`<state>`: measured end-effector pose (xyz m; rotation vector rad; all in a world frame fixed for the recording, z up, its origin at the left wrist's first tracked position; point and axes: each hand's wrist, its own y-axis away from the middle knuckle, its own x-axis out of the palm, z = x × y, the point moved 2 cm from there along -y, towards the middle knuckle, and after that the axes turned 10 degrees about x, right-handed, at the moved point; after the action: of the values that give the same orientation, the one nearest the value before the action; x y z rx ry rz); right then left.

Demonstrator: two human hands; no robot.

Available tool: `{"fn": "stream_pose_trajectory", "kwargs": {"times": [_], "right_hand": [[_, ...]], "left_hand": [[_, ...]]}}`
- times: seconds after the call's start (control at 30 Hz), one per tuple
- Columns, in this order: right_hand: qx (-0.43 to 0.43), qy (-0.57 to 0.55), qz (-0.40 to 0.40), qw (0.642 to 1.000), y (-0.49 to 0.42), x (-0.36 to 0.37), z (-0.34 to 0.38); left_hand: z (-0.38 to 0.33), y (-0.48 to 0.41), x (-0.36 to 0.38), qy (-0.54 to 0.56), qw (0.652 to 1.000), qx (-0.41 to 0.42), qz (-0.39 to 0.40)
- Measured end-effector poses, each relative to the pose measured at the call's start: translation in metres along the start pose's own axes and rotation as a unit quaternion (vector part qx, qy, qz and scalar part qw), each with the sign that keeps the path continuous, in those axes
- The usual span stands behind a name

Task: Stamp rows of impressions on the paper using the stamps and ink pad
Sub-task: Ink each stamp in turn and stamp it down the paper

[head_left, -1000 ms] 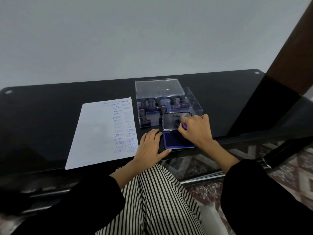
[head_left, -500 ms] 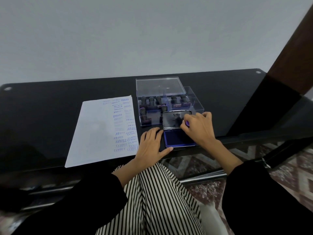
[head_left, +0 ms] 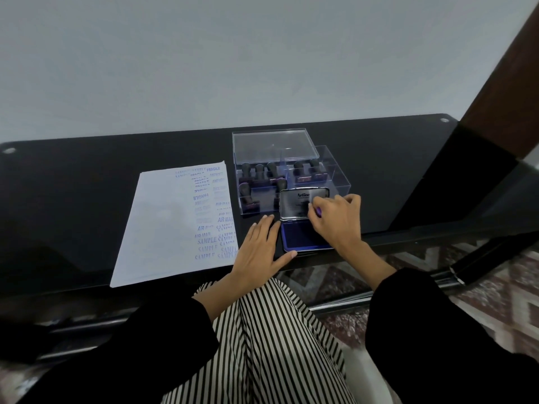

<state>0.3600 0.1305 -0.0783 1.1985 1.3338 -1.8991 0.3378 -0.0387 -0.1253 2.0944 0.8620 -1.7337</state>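
left hand flat on black glass table, right hand gripping stamp over ink pad.

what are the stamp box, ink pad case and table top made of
Stamp box: clear glossy hard plastic, probably acrylic; the stamps show through its walls. Ink pad case: likely thin metal, given its shiny silvery rim, though plastic is possible. Table top: seemingly dark glass; it is glossy and the patterned floor shows through its near edge.

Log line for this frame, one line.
left hand flat on table | right hand grips stamp at open ink pad | paper partly stamped
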Motion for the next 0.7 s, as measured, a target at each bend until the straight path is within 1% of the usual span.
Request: {"fn": "stream_pose_trajectory", "kwargs": {"times": [0.17, 0.33, 0.57, 0.7], "right_hand": [[0.009, -0.025, -0.008, 1.000, 0.002, 0.004, 0.000], [0.014, -0.066, -0.036, 0.997, 0.003, 0.009, -0.009], [-0.015, -0.035, -0.075, 0.996, -0.006, 0.014, 0.001], [-0.030, -0.030, -0.078, 0.996, -0.010, 0.018, 0.006]], "left_hand": [[0.000, 0.000, 0.001, -0.008, 1.000, 0.000, 0.009], [0.002, 0.000, 0.002, -0.012, 1.000, 0.002, 0.013], [0.004, -0.002, 0.004, -0.016, 1.000, 0.005, 0.006], [0.004, -0.002, 0.004, -0.018, 1.000, 0.004, 0.007]]}}
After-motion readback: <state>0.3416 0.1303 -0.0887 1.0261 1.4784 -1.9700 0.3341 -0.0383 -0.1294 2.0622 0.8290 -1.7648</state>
